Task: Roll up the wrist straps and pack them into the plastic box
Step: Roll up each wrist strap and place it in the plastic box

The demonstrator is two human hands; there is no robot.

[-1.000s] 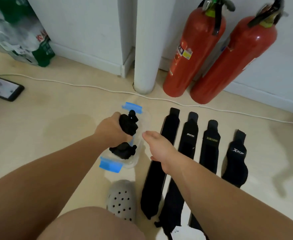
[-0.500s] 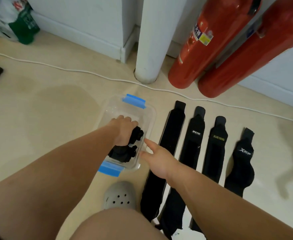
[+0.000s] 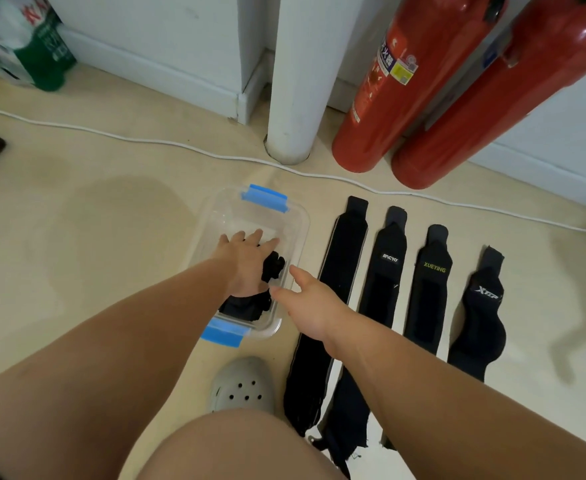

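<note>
Left hand is seen inside the plastic box, fingers straightened and spread, laid over the rolled straps; nothing is gripped. The rolled straps are packed at the near end of the box. Right hand is held loose and unclenched, forefinger touching the box's right wall. Four flat straps are laid side by side on the floor, just right of the box.

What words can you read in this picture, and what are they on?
"XUEYING": third wrist strap from the left.
"XTEP": rightmost wrist strap.
"MCYO", first letters unsure: second wrist strap.
On the fire extinguisher label and green package: too blurred to read.
</note>
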